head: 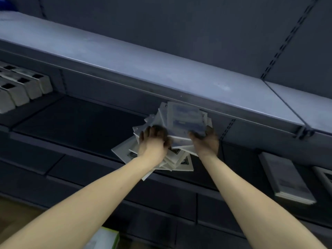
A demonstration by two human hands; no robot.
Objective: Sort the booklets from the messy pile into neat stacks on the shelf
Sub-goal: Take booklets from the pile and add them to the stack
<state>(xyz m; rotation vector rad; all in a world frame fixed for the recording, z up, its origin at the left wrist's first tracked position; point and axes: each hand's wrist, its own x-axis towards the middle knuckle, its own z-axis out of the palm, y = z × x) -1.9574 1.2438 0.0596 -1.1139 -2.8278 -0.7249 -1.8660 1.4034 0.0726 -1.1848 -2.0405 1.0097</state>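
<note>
A messy pile of pale booklets lies fanned out on the dark middle shelf, partly tucked under the shelf above. My left hand grips the pile's left side, fingers curled over the upper booklets. On the right side my right hand holds the pile, thumb on the top booklet and fingers underneath. Lower booklets stick out over the shelf's front edge between my wrists.
The upper grey shelf overhangs the pile closely. Grey boxes stand at the middle shelf's far left. A neat stack of booklets lies lower right, with another item beside it. Something white and green sits at the bottom.
</note>
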